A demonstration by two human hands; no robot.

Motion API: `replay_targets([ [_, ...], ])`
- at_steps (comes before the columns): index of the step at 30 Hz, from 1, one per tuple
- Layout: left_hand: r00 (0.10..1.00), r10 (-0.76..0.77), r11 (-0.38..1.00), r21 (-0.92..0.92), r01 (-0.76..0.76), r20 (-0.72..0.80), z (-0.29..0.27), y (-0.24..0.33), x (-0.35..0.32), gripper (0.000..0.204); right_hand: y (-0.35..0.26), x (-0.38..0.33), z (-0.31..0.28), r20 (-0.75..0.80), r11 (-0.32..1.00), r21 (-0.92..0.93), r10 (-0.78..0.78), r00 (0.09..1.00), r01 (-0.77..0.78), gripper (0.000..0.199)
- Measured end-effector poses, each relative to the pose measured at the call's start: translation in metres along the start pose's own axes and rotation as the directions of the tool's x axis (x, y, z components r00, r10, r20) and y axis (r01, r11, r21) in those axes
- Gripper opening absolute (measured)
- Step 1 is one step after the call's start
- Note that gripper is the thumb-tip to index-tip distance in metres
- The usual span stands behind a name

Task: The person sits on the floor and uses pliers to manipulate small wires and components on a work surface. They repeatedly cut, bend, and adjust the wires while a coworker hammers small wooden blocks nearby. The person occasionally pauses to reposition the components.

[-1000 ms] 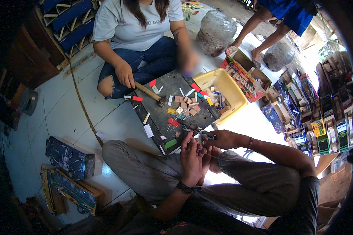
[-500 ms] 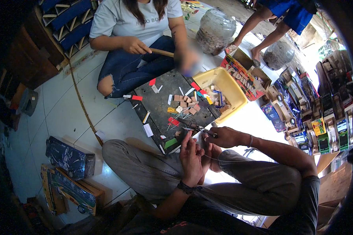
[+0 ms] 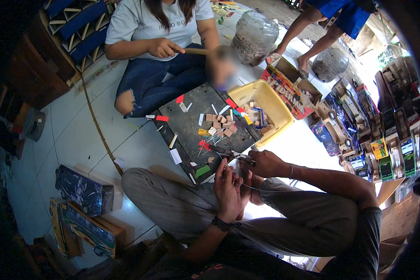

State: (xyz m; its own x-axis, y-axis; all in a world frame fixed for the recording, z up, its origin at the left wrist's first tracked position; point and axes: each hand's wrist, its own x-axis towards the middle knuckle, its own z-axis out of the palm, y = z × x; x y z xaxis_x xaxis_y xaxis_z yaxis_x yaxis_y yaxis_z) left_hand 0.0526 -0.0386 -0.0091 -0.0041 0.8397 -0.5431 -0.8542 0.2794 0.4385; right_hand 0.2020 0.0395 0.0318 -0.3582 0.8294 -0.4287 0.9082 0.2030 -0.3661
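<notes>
My right hand (image 3: 269, 164) is closed around the handles of a pair of pliers (image 3: 240, 157), whose jaws point left over the near edge of a dark low table (image 3: 179, 123). Just below the jaws, my left hand (image 3: 228, 191) pinches a thin pale wire (image 3: 266, 189), its fingers pointing up. The wire trails right from the hand across my lap. On the tabletop lie small wooden blocks (image 3: 217, 125), thin sticks (image 3: 213, 140) and scraps of red (image 3: 162, 118), white and green card (image 3: 202, 171). Where the wire's tip meets the pliers is too small to tell.
A yellow tub (image 3: 284, 119) holding small parts stands against the table's right side. Across from me a person (image 3: 165, 65) sits holding a wooden stick (image 3: 197, 51), its end near a blurred patch. Box-built toy vehicles lie left (image 3: 84, 189) and in rows right (image 3: 354, 130).
The pliers and my right hand have shifted slightly, and a brown scrap on the table now shows more beside the jaws. The other person's stick has tilted to nearly level.
</notes>
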Motion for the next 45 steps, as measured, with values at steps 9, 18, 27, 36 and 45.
replay_targets([
  [9, 0.998, 0.023, 0.999, -0.027, -0.021, 0.050, 0.006, 0.006, -0.005, 0.042, 0.001, 0.002, -0.005, -0.043, 1.000, 0.031, -0.002, 0.999, 0.003, 0.048],
  [18, 0.951, 0.026, 0.999, 0.009, -0.031, 0.308, 0.010, 0.009, -0.003, 0.061, -0.010, -0.005, -0.046, 0.293, 0.981, 0.190, -0.020, 0.956, -0.038, 0.044],
  [27, 0.952, -0.023, 0.999, -0.036, 0.036, 0.305, 0.008, 0.012, -0.006, 0.059, 0.011, -0.017, -0.030, 0.245, 0.940, 0.339, -0.068, 0.967, -0.020, 0.047],
  [36, 0.979, 0.042, 0.999, -0.037, -0.035, 0.199, -0.007, 0.002, 0.011, 0.039, 0.007, -0.021, -0.029, 0.297, 0.925, 0.379, -0.106, 0.949, -0.015, 0.052],
  [45, 0.977, 0.101, 0.994, -0.068, -0.090, 0.190, -0.010, -0.001, 0.014, 0.037, 0.004, -0.019, -0.027, 0.319, 0.936, 0.351, -0.079, 0.945, -0.041, 0.056],
])
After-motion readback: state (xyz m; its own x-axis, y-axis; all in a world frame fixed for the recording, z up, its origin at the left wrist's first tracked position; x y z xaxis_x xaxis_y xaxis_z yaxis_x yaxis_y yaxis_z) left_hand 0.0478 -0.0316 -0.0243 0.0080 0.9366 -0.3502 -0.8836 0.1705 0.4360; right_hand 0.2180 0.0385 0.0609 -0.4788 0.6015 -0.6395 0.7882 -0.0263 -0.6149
